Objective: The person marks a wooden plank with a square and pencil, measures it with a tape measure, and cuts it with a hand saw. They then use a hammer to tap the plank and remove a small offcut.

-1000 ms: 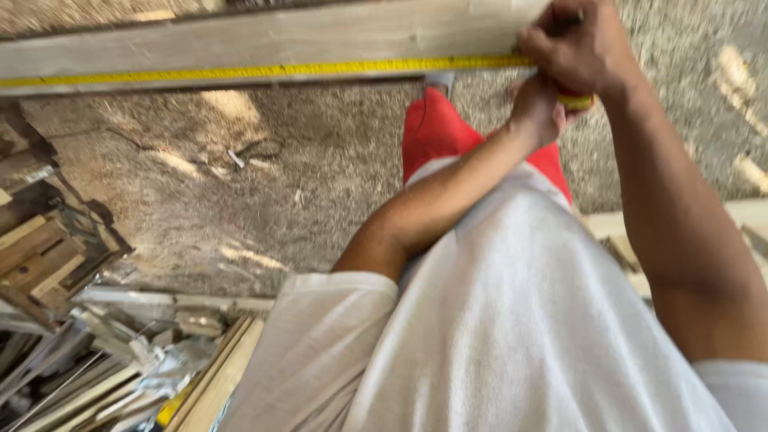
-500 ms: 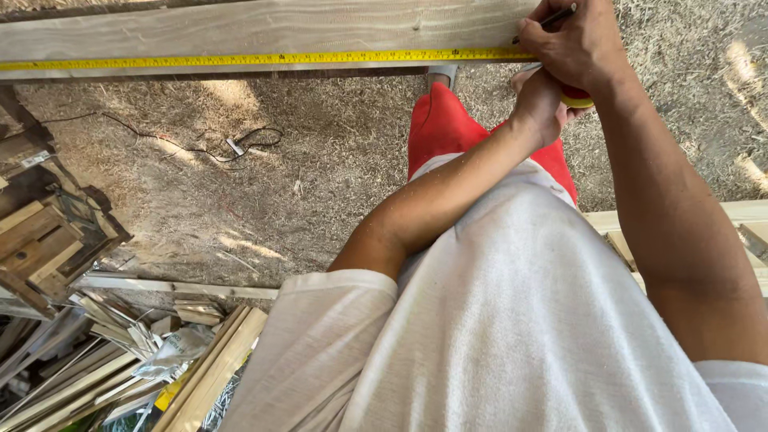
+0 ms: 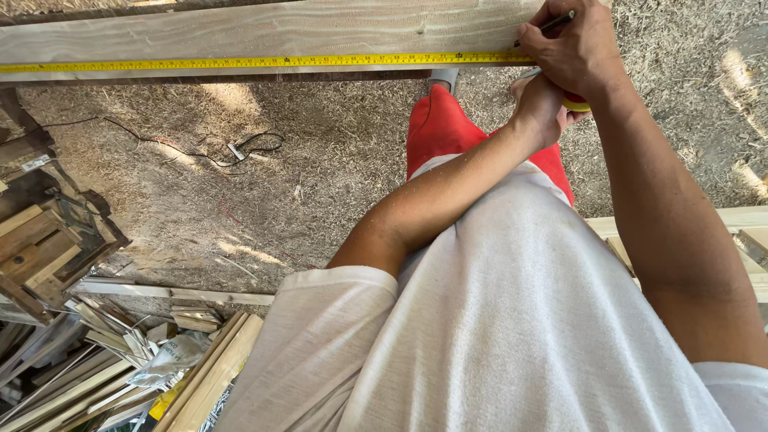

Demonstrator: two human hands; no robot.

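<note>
Both hands meet at the plank's (image 3: 264, 32) end: right hand (image 3: 578, 52) pinches a pencil (image 3: 552, 24) over the yellow tape (image 3: 264, 62), left hand (image 3: 544, 104) clutches the tape case (image 3: 576, 102). Black cable (image 3: 240, 148) and stacked slats (image 3: 120, 352) litter the sawdust ground (image 3: 320, 184) below.

Outdoor carpentry yard (sawdust ground (image 3: 320, 160)), stacked timber offcuts (image 3: 96, 376)

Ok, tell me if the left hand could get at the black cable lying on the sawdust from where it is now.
Probably not. The left hand is up at the plank, on the tape measure case, and the black cable lies on the ground well below and away. Nothing blocks the way; it just looks too far without stooping.
</note>
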